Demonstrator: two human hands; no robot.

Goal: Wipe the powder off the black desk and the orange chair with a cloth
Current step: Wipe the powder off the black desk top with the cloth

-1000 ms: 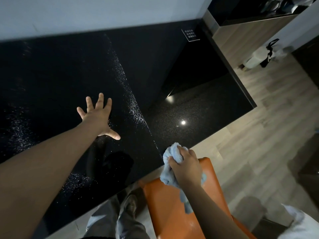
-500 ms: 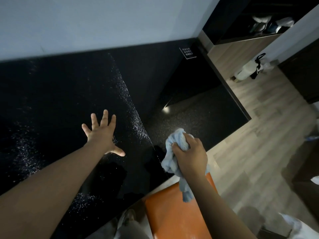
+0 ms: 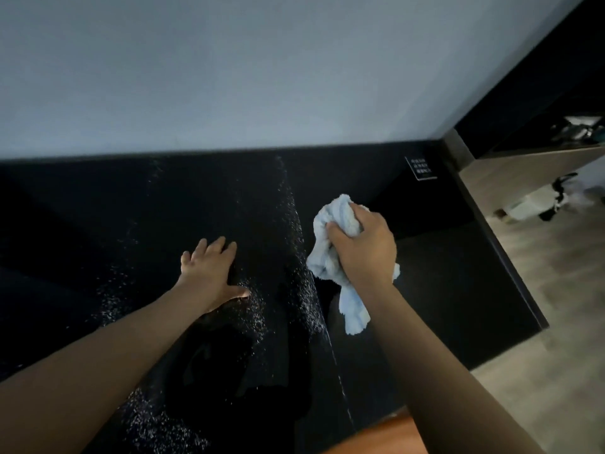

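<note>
Looking from the left, I see the black bench running along the pale wall, its glossy top speckled with white powder. The powder lies in loose patches at the left and near edge, and in a thin streak that runs from the back wall toward me, between my two hands.

My left hand lies flat on the bench, palm down, fingers spread wide and holding nothing, the thumb pointing right into a patch of powder. The forearm reaches in from the lower left.

Just right of the streak, my right hand hangs over the bench, its fingers closed tight around a pale blue cloth. The cloth is bunched, fluffy terry; one wad sticks up above the knuckles and a tail dangles below the wrist. I cannot tell whether that tail touches the bench.

At the bottom edge, beside my right forearm, a corner of the orange chair shows.

Farther right, a small dark label with white writing sits on the back panel; the writing is too small to read. Beyond the bench end lies wood flooring.
</note>
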